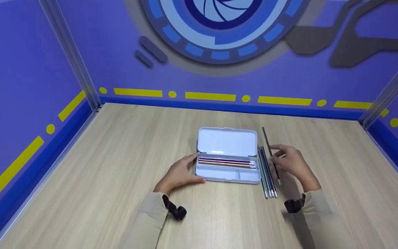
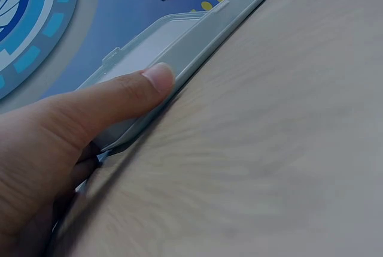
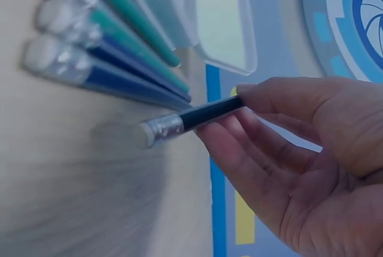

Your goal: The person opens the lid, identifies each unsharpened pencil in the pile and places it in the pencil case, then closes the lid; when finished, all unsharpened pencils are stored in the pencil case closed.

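My left hand (image 1: 180, 171) grips the left end of an open white pencil case (image 1: 216, 174), its thumb against the front wall in the left wrist view. Several pencils (image 1: 225, 162), purple and gold among them, lie in the case's back compartment. Between thumb and fingers my right hand (image 1: 293, 162) pinches a black pencil (image 3: 209, 113), to the right of the case. The pencil's white eraser end points toward me, tilted above the table in the right wrist view. Beside the case lie several loose green and blue pencils (image 1: 267, 174), erasers toward me.
The case's lid (image 1: 227, 141) stands hinged back on the far side. A small divided compartment (image 1: 249, 174) is at its front right. The wooden table (image 1: 133, 145) is bounded by blue panels (image 1: 199, 79) at the back and sides.
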Tool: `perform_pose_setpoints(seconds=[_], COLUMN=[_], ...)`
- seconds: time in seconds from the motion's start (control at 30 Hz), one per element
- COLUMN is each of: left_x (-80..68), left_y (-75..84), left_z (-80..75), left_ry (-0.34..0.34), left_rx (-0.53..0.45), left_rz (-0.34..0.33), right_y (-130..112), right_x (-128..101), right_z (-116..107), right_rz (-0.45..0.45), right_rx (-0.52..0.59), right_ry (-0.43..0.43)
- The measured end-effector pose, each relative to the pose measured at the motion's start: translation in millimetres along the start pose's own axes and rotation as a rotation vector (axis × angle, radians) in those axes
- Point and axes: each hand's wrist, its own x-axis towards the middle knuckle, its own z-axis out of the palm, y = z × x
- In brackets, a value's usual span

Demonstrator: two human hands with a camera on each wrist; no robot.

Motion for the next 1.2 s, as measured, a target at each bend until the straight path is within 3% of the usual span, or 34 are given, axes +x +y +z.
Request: perform_pose_setpoints(seconds=[0.4,0.73,1.2], left_x=[2.2,0.5,0.9], left_y=[1.0,0.2,0.8], left_z=[-0.3,-0.2,0.2], left_ry=[-0.004,0.012,0.004], left_rx=[0.012,-0.006,0.013], left_rz=[0.009,0.03,0.013], right_y=[-14.8,-31.3,-54.1], right_x=[6.7,17.5,23.4], right_z=[13.1,27.0,43.3], right_rz=[-0.096,-0.26,-0.326], right_rx=[0.058,-0.021,-0.031], right_ry=[0.073,0.142,0.096])
